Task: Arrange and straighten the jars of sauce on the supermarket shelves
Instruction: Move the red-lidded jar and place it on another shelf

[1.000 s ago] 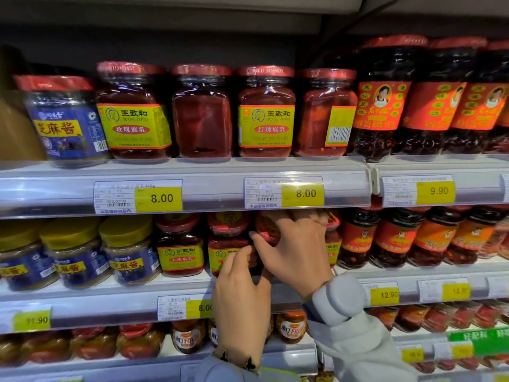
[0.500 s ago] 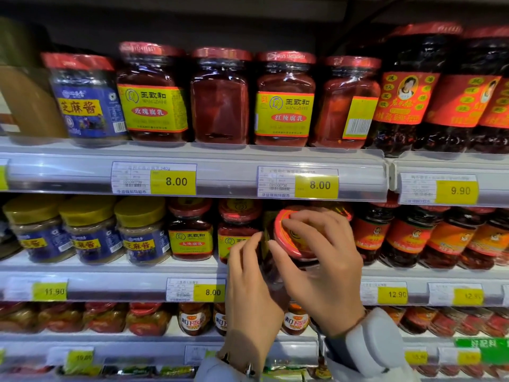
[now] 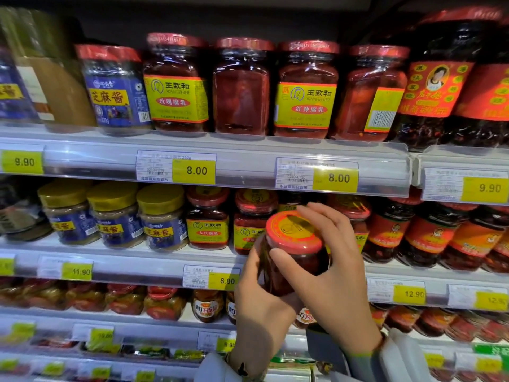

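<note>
A red-lidded jar of red sauce (image 3: 293, 244) is held in front of the middle shelf (image 3: 154, 260), tilted with its lid toward me. My left hand (image 3: 261, 307) cups its lower left side. My right hand (image 3: 330, 268) wraps its right side, with the thumb under the lid rim. Behind it on the middle shelf stand more red jars with yellow labels (image 3: 208, 219). On the top shelf (image 3: 248, 158) stand larger red jars; one (image 3: 241, 86) shows no label and another (image 3: 371, 95) is turned sideways.
Yellow-lidded sesame paste jars (image 3: 115, 213) fill the middle shelf's left. Dark chilli sauce jars with red labels (image 3: 432, 235) stand to the right on both upper shelves. Lower shelves (image 3: 165, 318) hold more jars. Yellow price tags (image 3: 197, 170) line every shelf edge.
Both hands have drawn the red-lidded jar out from the middle shelf toward me and tipped it lid-forward. The camera has moved closer and shifted left.
</note>
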A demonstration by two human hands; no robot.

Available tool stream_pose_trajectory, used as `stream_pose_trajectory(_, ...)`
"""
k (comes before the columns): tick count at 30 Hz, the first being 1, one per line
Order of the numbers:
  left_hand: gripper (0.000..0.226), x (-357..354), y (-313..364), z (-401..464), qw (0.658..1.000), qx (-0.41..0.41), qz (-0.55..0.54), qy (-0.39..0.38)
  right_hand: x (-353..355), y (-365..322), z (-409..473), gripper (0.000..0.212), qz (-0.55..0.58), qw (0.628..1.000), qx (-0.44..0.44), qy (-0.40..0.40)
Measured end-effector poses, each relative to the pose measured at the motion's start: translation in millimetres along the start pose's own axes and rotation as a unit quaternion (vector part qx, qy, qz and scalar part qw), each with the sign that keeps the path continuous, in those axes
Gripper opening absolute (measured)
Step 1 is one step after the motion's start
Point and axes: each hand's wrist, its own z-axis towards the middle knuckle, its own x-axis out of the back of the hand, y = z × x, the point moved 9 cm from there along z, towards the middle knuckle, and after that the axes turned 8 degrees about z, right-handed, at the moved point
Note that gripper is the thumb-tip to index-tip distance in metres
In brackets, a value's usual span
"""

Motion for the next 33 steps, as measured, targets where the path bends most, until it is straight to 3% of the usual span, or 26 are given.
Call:
stream_pose_trajectory(3,0.080,4.6,6.8,4.4,0.999,-0.004,-0.034,-0.011,-8.6,22.1,-7.2,0.072,0.080,0.991,-0.090,-0.059)
stream_pose_trajectory(6,0.066,10.8,17.6,4.7,0.999,-0.026,-0.035,-0.031,-23.2,32.6,-19.6,0.086,0.196,0.960,-0.159,-0.120)
stream_pose_trajectory(10,0.050,9.4,4.7,2.8,0.987,0.039,-0.146,-0.062,-26.9,23.5,-23.5,0.075,0.254,0.944,-0.158,-0.141)
stream_pose_trajectory(12,0.050,6.0,0.1,2.8,0.980,0.066,-0.177,-0.065,-24.8,22.4,-22.0,0.069,0.246,0.948,-0.153,-0.129)
stream_pose_trajectory(17,0.086,8.0,-7.9,9.0,0.983,0.096,-0.150,-0.035,-19.1,18.7,-20.8,0.063,0.191,0.971,-0.127,-0.062)
stream_pose_trajectory(22,0.073,9.8,-10.7,15.8,0.996,0.081,-0.001,-0.027,-12.1,24.4,-22.2,0.079,0.068,0.991,-0.115,0.004)
stream_pose_trajectory(26,0.088,-0.5,-11.8,13.6,0.990,0.097,-0.079,-0.061,-13.3,28.6,-22.5,0.078,0.041,0.992,-0.118,0.010)
stream_pose_trajectory(29,0.073,-6.8,3.3,15.2,0.990,0.047,-0.106,-0.078,-14.5,29.8,-24.2,0.079,0.037,0.992,-0.121,0.021)
stream_pose_trajectory(33,0.074,-10.4,15.8,18.7,0.994,-0.003,-0.080,-0.078,-9.7,28.1,-21.0,0.075,0.039,0.994,-0.102,0.021)
